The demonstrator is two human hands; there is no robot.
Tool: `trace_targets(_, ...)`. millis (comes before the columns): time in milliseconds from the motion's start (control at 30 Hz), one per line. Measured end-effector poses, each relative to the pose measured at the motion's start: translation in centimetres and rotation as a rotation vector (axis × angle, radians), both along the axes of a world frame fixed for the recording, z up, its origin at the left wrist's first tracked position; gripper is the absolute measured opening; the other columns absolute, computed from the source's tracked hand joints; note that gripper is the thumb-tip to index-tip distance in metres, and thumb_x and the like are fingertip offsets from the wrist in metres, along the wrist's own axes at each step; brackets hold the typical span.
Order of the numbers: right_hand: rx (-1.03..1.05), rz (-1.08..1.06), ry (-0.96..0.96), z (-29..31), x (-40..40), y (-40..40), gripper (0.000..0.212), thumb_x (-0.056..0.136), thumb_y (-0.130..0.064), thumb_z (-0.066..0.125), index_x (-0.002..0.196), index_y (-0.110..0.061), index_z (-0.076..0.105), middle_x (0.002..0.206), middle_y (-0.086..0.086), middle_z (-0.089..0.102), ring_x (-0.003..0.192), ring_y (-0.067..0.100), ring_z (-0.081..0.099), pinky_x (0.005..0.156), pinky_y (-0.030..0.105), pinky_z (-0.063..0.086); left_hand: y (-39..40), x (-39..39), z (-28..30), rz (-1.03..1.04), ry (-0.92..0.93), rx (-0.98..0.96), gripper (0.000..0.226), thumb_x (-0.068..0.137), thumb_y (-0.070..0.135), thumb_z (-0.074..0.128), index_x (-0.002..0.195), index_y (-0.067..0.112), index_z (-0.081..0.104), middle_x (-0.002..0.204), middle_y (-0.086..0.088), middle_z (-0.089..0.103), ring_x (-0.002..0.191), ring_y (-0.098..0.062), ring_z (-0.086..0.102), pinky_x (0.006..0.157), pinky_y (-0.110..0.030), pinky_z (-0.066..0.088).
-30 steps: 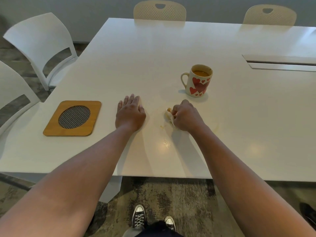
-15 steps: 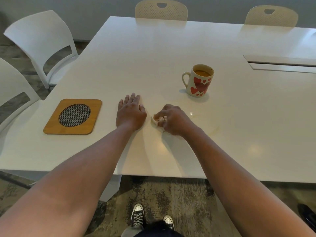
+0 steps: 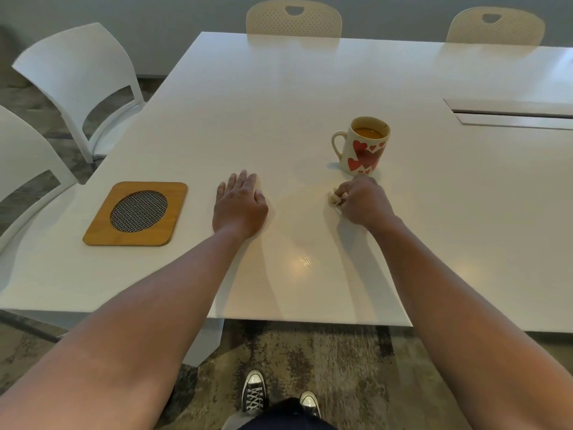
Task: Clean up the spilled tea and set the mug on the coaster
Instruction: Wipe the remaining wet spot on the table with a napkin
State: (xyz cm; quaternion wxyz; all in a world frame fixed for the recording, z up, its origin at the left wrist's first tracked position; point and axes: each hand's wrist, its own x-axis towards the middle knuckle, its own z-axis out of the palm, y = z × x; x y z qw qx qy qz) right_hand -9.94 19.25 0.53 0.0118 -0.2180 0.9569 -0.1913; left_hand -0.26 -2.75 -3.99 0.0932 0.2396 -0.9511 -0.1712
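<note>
I stand at a glossy white table, with two white chairs off its left edge and two perforated cream chair backs at its far side. A long recessed slot runs across the tabletop far to my right. Below the near edge I see mottled grey carpet and my black-and-white sneakers.

The coaster lies flat near the table's left edge: a rounded wooden square with an oval of dark woven mesh in its middle. Nothing stands on it. My left hand rests palm down between the coaster and the mug, fingers stretched out and together, holding nothing.

The mug stands upright on the bare table, well apart from the coaster; it is cream ceramic with red hearts, its handle points left, and amber tea sits well below its rim. My right hand is just in front of it, fingers curled tight around a crumpled, tea-stained wad of tissue pressed to the surface; only a small pale corner pokes out on the left.

Half a second ago that hand was close beside my left hand; it has swept back right and up toward the mug's base. My left hand has not moved.
</note>
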Motion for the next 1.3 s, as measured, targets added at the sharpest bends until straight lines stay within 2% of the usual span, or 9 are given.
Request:
trace_targets(67,-0.065,-0.012,0.026,-0.8,0.1,-0.9,0.024,0.092,-0.015,0.063,0.112,-0.009,0.073,0.114,0.018,0.058,0.107,0.033,0.054,0.087,0.030,0.043,0.0,0.0,-0.1,-0.002,-0.001,-0.002,0.055,0.102,0.032,0.028,0.156,0.020,0.029,0.165,-0.001,0.021,0.153,-0.017,0.012,0.125,-0.037,0.004)
trace_targets(167,-0.093,0.109,0.032,-1.4,1.1,-2.8,0.026,0.094,-0.011,0.058,0.116,-0.008,0.071,0.116,0.017,0.055,0.105,0.033,0.051,0.093,0.035,0.046,0.0,-0.1,-0.1,-0.004,0.000,-0.001,0.056,0.102,0.032,0.029,0.156,0.019,0.030,0.165,-0.002,0.021,0.153,-0.018,0.013,0.125,-0.037,0.005)
trace_targets(367,-0.218,0.485,-0.096,-1.4,4.3,-5.9,0.021,0.086,-0.005,0.071,0.104,-0.013,0.077,0.104,-0.001,0.059,0.097,0.016,0.054,0.087,0.023,0.049,0.0,0.0,0.0,-0.006,0.007,-0.001,0.056,0.101,0.032,0.030,0.156,0.019,0.029,0.165,-0.003,0.021,0.153,-0.018,0.013,0.125,-0.037,0.005)
trace_targets(500,-0.215,0.539,-0.080,-0.8,4.0,-6.0,0.021,0.084,-0.004,0.072,0.102,-0.012,0.077,0.104,-0.001,0.062,0.090,0.011,0.055,0.080,0.018,0.048,0.0,0.0,0.0,-0.006,0.014,0.007,0.055,0.102,0.030,0.030,0.155,0.019,0.030,0.165,-0.003,0.021,0.153,-0.018,0.012,0.125,-0.036,0.005)
trace_targets(600,-0.132,0.476,0.029,-0.8,3.0,-6.3,0.022,0.090,-0.008,0.065,0.109,-0.011,0.075,0.111,0.002,0.060,0.099,0.014,0.052,0.085,0.023,0.048,0.0,0.0,-0.1,-0.006,0.016,0.008,0.055,0.102,0.030,0.030,0.156,0.020,0.030,0.165,-0.002,0.021,0.153,-0.017,0.013,0.125,-0.036,0.005)
trace_targets(700,-0.054,0.277,0.110,-0.6,1.7,-6.0,0.027,0.099,-0.016,0.051,0.116,-0.011,0.070,0.117,0.006,0.056,0.104,0.020,0.053,0.088,0.033,0.050,-0.1,0.0,-0.1,-0.004,0.012,0.014,0.055,0.102,0.030,0.029,0.156,0.020,0.030,0.165,-0.001,0.021,0.153,-0.016,0.012,0.125,-0.035,0.004)
trace_targets(833,0.030,0.076,0.194,-0.3,0.0,-3.6,0.031,0.103,-0.012,0.042,0.118,-0.006,0.068,0.120,0.012,0.056,0.112,0.029,0.051,0.090,0.040,0.052,-0.1,0.0,-0.2,-0.001,0.010,0.012,0.055,0.101,0.029,0.028,0.156,0.020,0.030,0.165,0.000,0.021,0.153,-0.016,0.012,0.125,-0.035,0.003)
trace_targets(1000,0.071,-0.215,0.132,0.1,-1.9,-0.6,0.035,0.097,-0.020,0.049,0.125,0.001,0.054,0.118,0.018,0.058,0.105,0.033,0.058,0.084,0.038,0.047,-0.1,0.0,-0.1,-0.002,0.005,0.011,0.055,0.101,0.029,0.028,0.156,0.020,0.030,0.165,0.000,0.021,0.153,-0.016,0.012,0.125,-0.035,0.003)
trace_targets(1300,0.306,-0.382,0.006,1.4,-1.3,1.3,0.031,0.095,-0.017,0.049,0.121,-0.004,0.058,0.119,0.017,0.057,0.111,0.035,0.056,0.082,0.041,0.051,0.2,0.2,-0.1,-0.005,0.003,0.007,0.055,0.102,0.029,0.028,0.156,0.020,0.029,0.165,-0.001,0.020,0.153,-0.017,0.012,0.125,-0.036,0.003)
